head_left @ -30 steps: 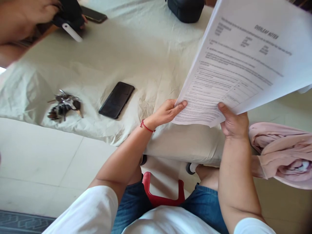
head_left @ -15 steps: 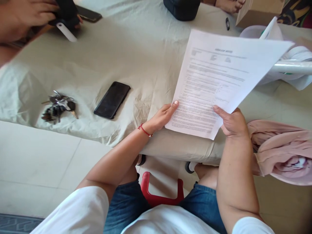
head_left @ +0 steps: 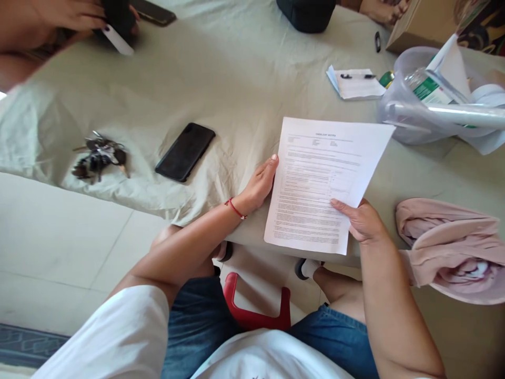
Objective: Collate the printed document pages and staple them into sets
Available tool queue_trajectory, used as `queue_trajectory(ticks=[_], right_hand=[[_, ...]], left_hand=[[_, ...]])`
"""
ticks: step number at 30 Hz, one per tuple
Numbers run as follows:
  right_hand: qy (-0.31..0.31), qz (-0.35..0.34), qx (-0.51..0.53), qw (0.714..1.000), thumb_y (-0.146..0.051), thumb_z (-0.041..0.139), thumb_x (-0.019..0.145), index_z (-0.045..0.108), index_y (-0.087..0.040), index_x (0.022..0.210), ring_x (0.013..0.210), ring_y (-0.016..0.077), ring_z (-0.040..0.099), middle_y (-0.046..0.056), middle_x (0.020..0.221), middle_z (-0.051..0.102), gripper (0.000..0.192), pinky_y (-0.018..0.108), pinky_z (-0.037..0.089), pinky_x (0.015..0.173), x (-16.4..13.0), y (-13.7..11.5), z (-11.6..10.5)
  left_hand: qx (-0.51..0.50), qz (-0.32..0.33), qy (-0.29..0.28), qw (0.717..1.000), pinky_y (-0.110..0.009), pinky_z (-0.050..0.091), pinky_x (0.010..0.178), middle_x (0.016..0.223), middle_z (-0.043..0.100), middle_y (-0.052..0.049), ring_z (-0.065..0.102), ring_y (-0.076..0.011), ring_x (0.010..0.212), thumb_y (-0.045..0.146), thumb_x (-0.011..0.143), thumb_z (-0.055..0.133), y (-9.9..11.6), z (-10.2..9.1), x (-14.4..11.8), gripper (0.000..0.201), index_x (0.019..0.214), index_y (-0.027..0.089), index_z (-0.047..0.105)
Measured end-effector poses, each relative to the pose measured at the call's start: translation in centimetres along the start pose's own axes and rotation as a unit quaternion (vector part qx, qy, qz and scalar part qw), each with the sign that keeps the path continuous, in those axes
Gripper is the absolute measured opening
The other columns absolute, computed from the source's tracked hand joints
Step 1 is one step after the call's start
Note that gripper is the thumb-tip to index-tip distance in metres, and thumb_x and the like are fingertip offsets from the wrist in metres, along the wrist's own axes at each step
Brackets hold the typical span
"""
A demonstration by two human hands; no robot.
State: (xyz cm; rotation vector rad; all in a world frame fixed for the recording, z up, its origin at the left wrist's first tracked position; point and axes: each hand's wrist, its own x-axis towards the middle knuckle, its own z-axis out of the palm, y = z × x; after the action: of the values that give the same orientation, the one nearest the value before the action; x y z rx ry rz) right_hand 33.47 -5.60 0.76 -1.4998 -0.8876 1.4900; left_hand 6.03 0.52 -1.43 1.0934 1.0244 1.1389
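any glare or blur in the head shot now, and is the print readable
Head view: a bright glare streak on the shiny roll in the tub; the other person's hand at upper left looks soft; the paper's body text is too fine to read.

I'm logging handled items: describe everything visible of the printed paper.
The printed paper is white, with a heading, dense lines of small text and a box right of centre. It looks smooth and thin; sheet count unclear. Printed side up, it appears across the near edge of the table. The right hand grips its lower right edge, thumb on top; the left hand is at its left edge, contact unclear.
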Motion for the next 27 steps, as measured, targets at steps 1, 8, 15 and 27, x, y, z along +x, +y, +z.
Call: queue_trajectory(ticks=[1,8,15,27], right_hand=[[0.000,0.008,-0.001,1.000,-0.047,0.106,0.067,0.087,-0.023,0.113,0.134,0.0397,0.076,0.009,0.134,0.083,0.056,0.061,0.055,0.125,-0.4,0.3,-0.1],[0.028,0.060,-0.013,0.998,-0.056,0.106,0.062,0.088,-0.023,0.108,0.128,0.0414,0.079,0.011,0.130,0.084,0.060,0.064,0.056,0.122,-5.4,2.8,-0.8],[0.057,0.063,0.041,0.996,-0.049,0.107,0.063,0.088,-0.025,0.108,0.137,0.0394,0.074,0.009,0.133,0.084,0.054,0.061,0.054,0.127,-10.0,4.3,-1.9],[0.038,0.098,0.020,0.994,-0.051,0.100,0.078,0.087,-0.030,0.119,0.136,0.0371,0.075,0.005,0.140,0.081,0.048,0.058,0.056,0.125,-12.7,6.4,-2.3]], left_hand=[[0.001,-0.003,0.007,1.000,-0.043,0.060,0.108,0.118,0.085,-0.011,0.077,-0.0298,0.121,0.080,0.103,0.055,0.2,0.3,-0.3,0.063,0.108,0.022,0.080],[0.014,-0.015,0.049,0.999,-0.040,0.061,0.089,0.098,0.083,-0.009,0.076,-0.0285,0.102,0.081,0.100,0.059,0.1,2.0,-1.9,0.060,0.093,0.024,0.076],[-0.048,-0.053,0.008,0.997,-0.029,0.039,0.052,0.078,0.070,-0.005,0.054,-0.0138,0.060,0.087,0.095,0.060,0.2,2.6,-1.9,0.068,0.085,0.021,0.070],[0.046,-0.013,-0.101,0.994,-0.030,0.042,0.062,0.073,0.059,-0.001,0.052,-0.0161,0.069,0.070,0.096,0.072,-0.7,2.5,-2.5,0.054,0.078,0.021,0.060]])
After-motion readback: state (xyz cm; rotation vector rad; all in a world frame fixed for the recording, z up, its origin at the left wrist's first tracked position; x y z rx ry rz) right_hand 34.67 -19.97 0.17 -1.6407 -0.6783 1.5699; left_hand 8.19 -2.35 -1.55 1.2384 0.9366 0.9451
